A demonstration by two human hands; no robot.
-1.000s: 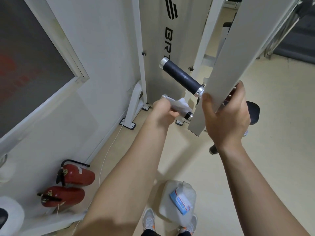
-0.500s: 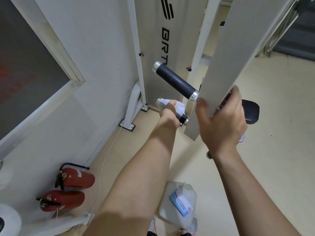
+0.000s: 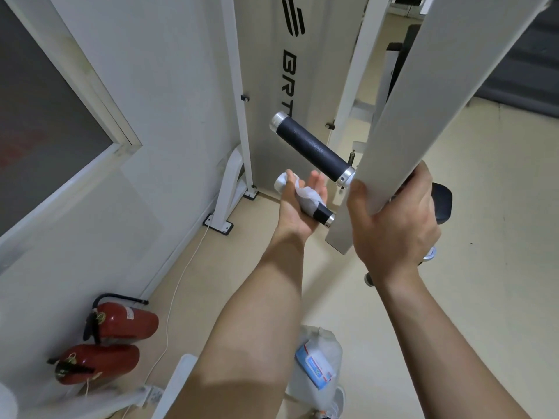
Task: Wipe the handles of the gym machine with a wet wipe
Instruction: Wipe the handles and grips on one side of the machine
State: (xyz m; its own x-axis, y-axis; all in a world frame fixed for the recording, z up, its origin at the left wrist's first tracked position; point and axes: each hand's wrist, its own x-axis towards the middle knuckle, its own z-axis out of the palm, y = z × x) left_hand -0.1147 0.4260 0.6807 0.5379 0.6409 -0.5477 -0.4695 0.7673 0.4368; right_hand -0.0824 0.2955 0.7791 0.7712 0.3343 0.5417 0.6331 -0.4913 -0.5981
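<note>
Two black handles with silver end caps stick out to the left from a white machine arm. The upper handle is bare. Around the lower handle lies a white wet wipe, and my left hand cups it from below, palm up, fingers loosened. My right hand grips the edge of the white machine arm just right of the handles. Another black handle on the arm's far side is partly hidden behind my right hand.
The white machine frame stands behind, close to the wall. Two red fire extinguishers lie on the floor at lower left beside a white cable. A plastic bag holding a wipes pack sits by my feet.
My left hand has turned from an overhand grip on the wipe-wrapped lower handle to a palm-up hold beneath it, with fingers loosened. My right hand keeps its grip on the machine arm.
</note>
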